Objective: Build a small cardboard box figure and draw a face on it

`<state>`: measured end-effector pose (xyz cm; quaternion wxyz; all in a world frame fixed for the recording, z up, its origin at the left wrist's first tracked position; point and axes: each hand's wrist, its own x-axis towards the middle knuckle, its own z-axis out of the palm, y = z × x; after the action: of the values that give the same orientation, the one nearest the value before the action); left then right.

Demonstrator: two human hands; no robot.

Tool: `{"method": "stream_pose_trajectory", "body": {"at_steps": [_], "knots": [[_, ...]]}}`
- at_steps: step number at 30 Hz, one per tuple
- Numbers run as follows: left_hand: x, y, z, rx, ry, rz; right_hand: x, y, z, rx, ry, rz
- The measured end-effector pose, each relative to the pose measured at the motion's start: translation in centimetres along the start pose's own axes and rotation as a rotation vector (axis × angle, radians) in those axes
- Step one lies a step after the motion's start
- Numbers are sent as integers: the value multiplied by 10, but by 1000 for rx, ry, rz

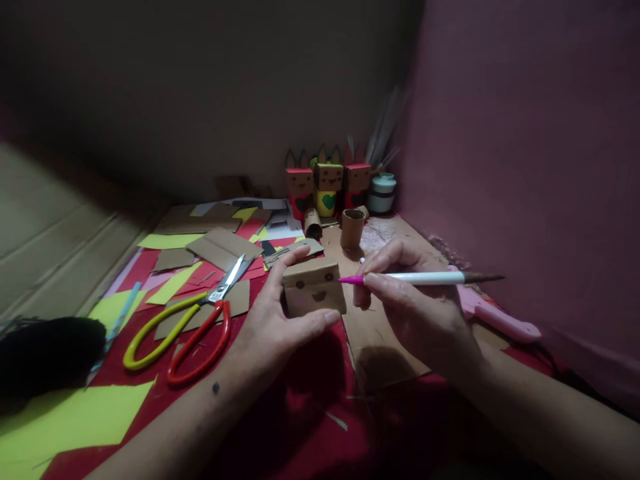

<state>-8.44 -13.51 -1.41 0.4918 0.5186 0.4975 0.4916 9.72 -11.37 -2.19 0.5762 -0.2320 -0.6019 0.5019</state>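
Note:
My left hand (287,313) is closed around a small cardboard box (305,300), with the thumb along its lower edge and the fingers behind its top. Two round eyes and a dark nose mark the side of the box that faces me. In my right hand (415,300) is a white brush marker (425,277) with a magenta end that points left at the box's right eye. From this view I cannot tell whether that tip touches the cardboard. A second, brown brush-like end sticks out past my right hand.
Scissors (217,303) with yellow and red handles lie left, among coloured paper and cardboard scraps (225,247). Behind stand several figures with cardboard heads (329,177), a cardboard tube (352,230) and a lidded jar (383,193). A pink-handled tool (500,320) lies right; a black fluffy object (50,353), left.

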Motion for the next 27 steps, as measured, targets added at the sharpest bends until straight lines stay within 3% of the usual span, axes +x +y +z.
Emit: {"method": "stream_pose_trajectory", "body": {"at_steps": [4,8,16,27], "knots": [[1,-1,-1,-6,26,-21,-9,5,6,-274,69,-130],[2,-3,-1,52,54,-10,-19,9,11,-380,83,-230],[0,-1,4,128,119,4,-17,9,10,-486,98,-199],[1,1,5,184,104,3,-17,11,9,-501,47,-137]]}}
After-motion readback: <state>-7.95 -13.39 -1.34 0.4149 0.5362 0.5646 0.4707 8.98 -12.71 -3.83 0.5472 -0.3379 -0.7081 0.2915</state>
